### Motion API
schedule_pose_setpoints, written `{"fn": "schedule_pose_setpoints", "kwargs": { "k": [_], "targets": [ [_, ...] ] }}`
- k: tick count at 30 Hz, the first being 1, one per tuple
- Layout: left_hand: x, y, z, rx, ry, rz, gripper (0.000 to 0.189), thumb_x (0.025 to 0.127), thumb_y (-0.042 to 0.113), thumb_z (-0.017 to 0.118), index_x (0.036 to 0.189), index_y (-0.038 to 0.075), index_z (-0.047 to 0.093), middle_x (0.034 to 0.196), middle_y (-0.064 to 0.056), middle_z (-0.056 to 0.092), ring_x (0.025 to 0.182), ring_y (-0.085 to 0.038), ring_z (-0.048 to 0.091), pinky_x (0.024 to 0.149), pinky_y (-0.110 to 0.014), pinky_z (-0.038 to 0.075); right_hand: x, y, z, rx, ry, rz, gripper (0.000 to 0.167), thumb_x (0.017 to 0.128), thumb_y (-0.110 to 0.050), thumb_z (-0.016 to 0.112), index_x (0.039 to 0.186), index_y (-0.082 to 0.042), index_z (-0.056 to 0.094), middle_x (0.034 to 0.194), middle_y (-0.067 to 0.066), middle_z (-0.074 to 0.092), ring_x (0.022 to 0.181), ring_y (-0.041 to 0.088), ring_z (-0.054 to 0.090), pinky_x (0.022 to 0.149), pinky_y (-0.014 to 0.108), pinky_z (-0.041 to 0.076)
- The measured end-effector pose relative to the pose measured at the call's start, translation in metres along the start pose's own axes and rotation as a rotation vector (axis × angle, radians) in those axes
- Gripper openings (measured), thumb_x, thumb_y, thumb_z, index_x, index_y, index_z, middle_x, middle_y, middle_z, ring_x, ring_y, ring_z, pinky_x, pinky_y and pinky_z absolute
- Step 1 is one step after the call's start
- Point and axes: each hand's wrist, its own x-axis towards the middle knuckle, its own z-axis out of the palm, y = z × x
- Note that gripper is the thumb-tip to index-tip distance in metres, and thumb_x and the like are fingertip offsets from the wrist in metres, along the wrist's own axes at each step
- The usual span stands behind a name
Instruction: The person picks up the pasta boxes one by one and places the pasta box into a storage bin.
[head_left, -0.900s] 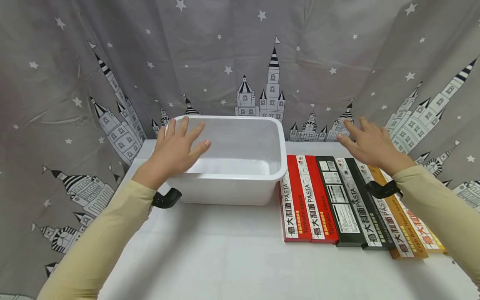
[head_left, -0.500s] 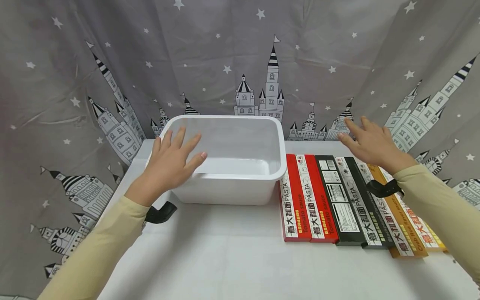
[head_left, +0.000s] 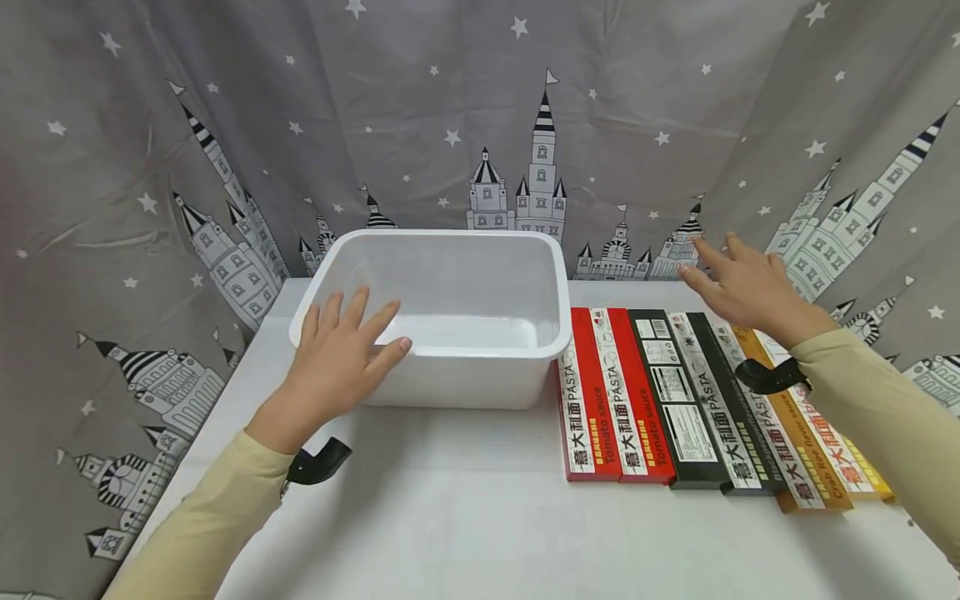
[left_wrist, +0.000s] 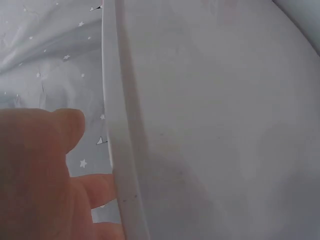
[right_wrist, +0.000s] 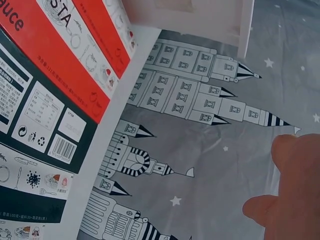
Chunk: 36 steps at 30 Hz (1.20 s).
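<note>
A white plastic bin (head_left: 457,379) stands on the table, its inside visible from above. My left hand (head_left: 330,362), fingers spread and holding nothing, overlaps the bin's front left corner in the head view. In the left wrist view its fingers (left_wrist: 97,189) show beside the bin's rim (left_wrist: 117,125). My right hand (head_left: 750,287) is held in the air over the far ends of a row of pasta boxes, fingers extended and nothing in them. Red tomato sauce boxes (head_left: 630,400) lie nearest the bin, then black boxes (head_left: 690,425), then an orange crab roe box (head_left: 832,487) partly under the right sleeve.
The white table (head_left: 480,508) ends at a grey curtain (head_left: 420,108) printed with castles and stars. A yellow-edged box (head_left: 870,479) lies at the row's right end. Black straps (head_left: 318,462) hang below both wrists.
My left hand has moved down and toward me, from over the bin's left rim to its front left corner. My right hand has barely moved; bin and boxes stay in place.
</note>
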Motion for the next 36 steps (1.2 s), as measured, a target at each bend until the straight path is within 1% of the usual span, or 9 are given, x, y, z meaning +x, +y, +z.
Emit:
{"fn": "schedule_pose_setpoints", "kwargs": {
  "k": [6, 10, 15, 18, 26, 29, 33, 36],
  "targets": [
    [-0.005, -0.002, 0.005, -0.010, 0.016, -0.003, 0.063, 0.106, 0.050, 0.042, 0.157, 0.014, 0.038, 0.166, -0.030, 0.018, 0.152, -0.060, 0.008, 0.119, -0.075, 0.001, -0.001, 0.002, -0.001, 0.001, 0.000, 0.002, 0.078, 0.106, -0.060, 0.022, 0.163, -0.009, 0.012, 0.159, 0.045, 0.007, 0.145, 0.067, 0.014, 0.111, 0.082, 0.006],
    [-0.006, -0.001, 0.008, -0.020, 0.029, 0.000, 0.062, 0.105, 0.048, 0.045, 0.156, 0.013, 0.041, 0.165, -0.032, 0.021, 0.152, -0.060, 0.009, 0.119, -0.075, 0.003, -0.001, 0.004, 0.000, 0.002, 0.002, 0.002, 0.078, 0.106, -0.061, 0.022, 0.163, -0.009, 0.012, 0.160, 0.045, 0.007, 0.146, 0.065, 0.013, 0.111, 0.082, 0.008],
    [-0.009, -0.001, 0.014, -0.027, 0.043, 0.004, 0.060, 0.105, 0.046, 0.047, 0.154, 0.011, 0.044, 0.161, -0.033, 0.028, 0.152, -0.060, 0.010, 0.119, -0.075, 0.003, -0.001, 0.006, 0.000, 0.002, 0.006, 0.001, 0.078, 0.106, -0.060, 0.023, 0.163, -0.009, 0.012, 0.160, 0.044, 0.007, 0.148, 0.062, 0.012, 0.111, 0.080, 0.010],
    [-0.010, -0.001, 0.018, -0.026, 0.068, 0.010, 0.059, 0.105, 0.045, 0.048, 0.152, 0.010, 0.047, 0.157, -0.034, 0.034, 0.151, -0.061, 0.012, 0.118, -0.076, 0.004, -0.003, 0.006, 0.001, 0.006, 0.007, 0.001, 0.078, 0.106, -0.060, 0.023, 0.163, -0.008, 0.013, 0.160, 0.045, 0.007, 0.148, 0.062, 0.011, 0.112, 0.080, 0.009],
    [-0.014, -0.001, 0.031, -0.019, 0.215, 0.029, 0.055, 0.102, 0.042, 0.055, 0.144, 0.007, 0.054, 0.137, -0.034, 0.053, 0.144, -0.058, 0.028, 0.117, -0.075, 0.010, -0.005, 0.010, 0.003, 0.014, -0.002, 0.005, 0.078, 0.106, -0.060, 0.022, 0.163, -0.006, 0.014, 0.160, 0.045, 0.006, 0.147, 0.064, 0.011, 0.112, 0.082, 0.004],
    [-0.016, 0.000, 0.036, -0.024, 0.263, 0.028, 0.054, 0.101, 0.042, 0.057, 0.142, 0.007, 0.056, 0.131, -0.033, 0.057, 0.140, -0.058, 0.033, 0.117, -0.075, 0.011, -0.005, 0.011, 0.004, 0.013, -0.015, 0.014, 0.079, 0.106, -0.060, 0.021, 0.163, -0.007, 0.012, 0.160, 0.044, 0.005, 0.146, 0.066, 0.011, 0.112, 0.083, 0.003],
    [-0.018, 0.003, 0.042, -0.030, 0.319, 0.025, 0.052, 0.100, 0.040, 0.060, 0.139, 0.006, 0.059, 0.128, -0.033, 0.059, 0.137, -0.059, 0.036, 0.117, -0.075, 0.012, -0.006, 0.013, 0.005, 0.016, -0.029, 0.023, 0.078, 0.106, -0.061, 0.020, 0.163, -0.009, 0.010, 0.160, 0.044, 0.003, 0.143, 0.070, 0.011, 0.111, 0.083, 0.001],
    [-0.018, 0.003, 0.046, -0.026, 0.369, 0.030, 0.049, 0.098, 0.038, 0.063, 0.135, 0.006, 0.062, 0.124, -0.032, 0.060, 0.135, -0.058, 0.039, 0.116, -0.074, 0.014, -0.006, 0.014, 0.006, 0.015, -0.030, 0.022, 0.079, 0.106, -0.061, 0.020, 0.163, -0.008, 0.010, 0.160, 0.044, 0.003, 0.143, 0.070, 0.012, 0.111, 0.083, 0.001]
  ]
}}
